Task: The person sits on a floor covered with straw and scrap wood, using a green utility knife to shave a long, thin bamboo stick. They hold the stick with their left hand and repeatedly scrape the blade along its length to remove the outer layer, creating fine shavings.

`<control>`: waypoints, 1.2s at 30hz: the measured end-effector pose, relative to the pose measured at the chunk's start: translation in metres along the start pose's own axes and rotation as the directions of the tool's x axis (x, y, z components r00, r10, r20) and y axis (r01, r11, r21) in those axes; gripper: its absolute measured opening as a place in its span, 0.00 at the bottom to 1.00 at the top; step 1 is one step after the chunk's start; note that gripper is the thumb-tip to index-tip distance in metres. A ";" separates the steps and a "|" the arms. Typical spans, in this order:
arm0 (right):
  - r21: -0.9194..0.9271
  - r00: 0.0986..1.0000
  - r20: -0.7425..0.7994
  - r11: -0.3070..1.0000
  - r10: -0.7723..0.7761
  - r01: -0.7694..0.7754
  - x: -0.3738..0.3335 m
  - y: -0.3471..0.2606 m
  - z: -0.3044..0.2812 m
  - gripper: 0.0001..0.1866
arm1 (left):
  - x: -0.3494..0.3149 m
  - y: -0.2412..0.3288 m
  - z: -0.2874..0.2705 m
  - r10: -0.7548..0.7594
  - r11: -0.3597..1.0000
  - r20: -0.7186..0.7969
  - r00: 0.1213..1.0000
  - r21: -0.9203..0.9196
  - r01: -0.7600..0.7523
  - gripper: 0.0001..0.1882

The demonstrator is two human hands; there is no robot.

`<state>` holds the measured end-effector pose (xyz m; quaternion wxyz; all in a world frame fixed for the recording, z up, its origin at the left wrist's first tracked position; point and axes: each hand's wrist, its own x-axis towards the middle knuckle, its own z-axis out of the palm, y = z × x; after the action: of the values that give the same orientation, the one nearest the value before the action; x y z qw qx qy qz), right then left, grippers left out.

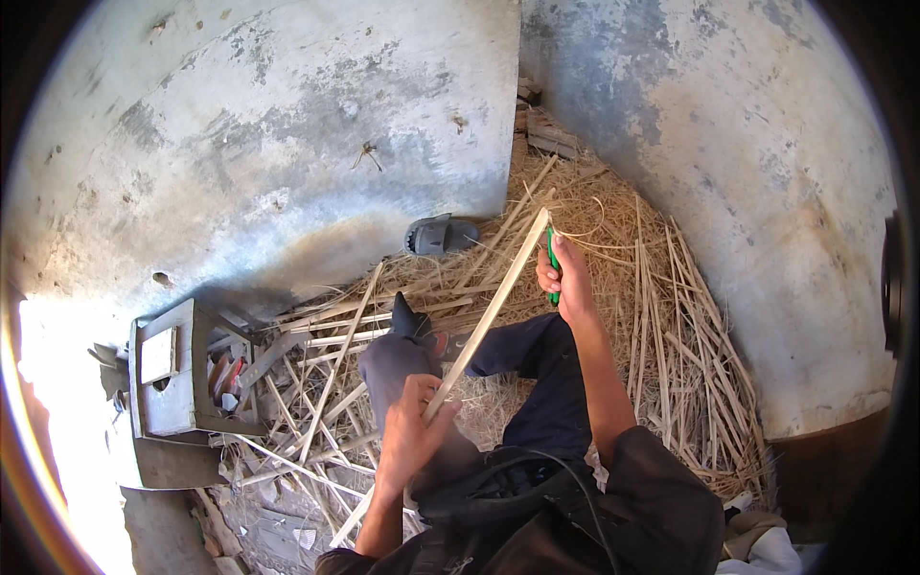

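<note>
A long pale bamboo strip (498, 299) slants up and away from my lap. My left hand (412, 436) is closed around its near part, fingers wrapped over it. At its far tip, my right hand (572, 280) grips a green-handled knife (553, 251), held upright beside the strip. The blade itself is too small to make out. A thin curled shaving (596, 222) arcs to the right of the strip's tip. My legs (537, 359) are bent beneath my hands.
Shavings (599, 192) cover the floor ahead. Split strips lie in a stack (695, 369) at right and scattered (331, 374) at left. A dark sandal (441, 236) rests by the wall. A grey wooden box (196, 383) with odds and ends stands left. Worn walls (767, 192) enclose the corner.
</note>
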<state>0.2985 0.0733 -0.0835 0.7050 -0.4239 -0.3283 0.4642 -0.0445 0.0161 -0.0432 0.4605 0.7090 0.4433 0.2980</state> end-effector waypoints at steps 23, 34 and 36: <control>-0.668 0.983 -0.039 0.737 -0.179 0.108 -0.023 0.025 0.010 0.36 | 0.037 -0.014 0.007 -0.061 0.998 -0.164 0.985 -0.034 0.056 0.09; 0.004 0.985 0.138 0.994 0.103 -0.105 -0.053 0.027 0.060 0.19 | 0.046 -0.007 0.008 -0.088 0.837 0.296 0.951 -0.496 0.232 0.14; 0.102 0.984 0.148 0.989 0.094 -0.110 -0.053 0.028 0.062 0.18 | 0.046 -0.004 0.009 -0.074 0.827 0.302 0.950 -0.514 0.228 0.14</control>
<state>0.2161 0.0476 -0.0857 0.6771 -0.3664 -0.3299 0.5463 -0.0190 0.0549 -0.0496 0.7204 0.5453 0.3292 0.2745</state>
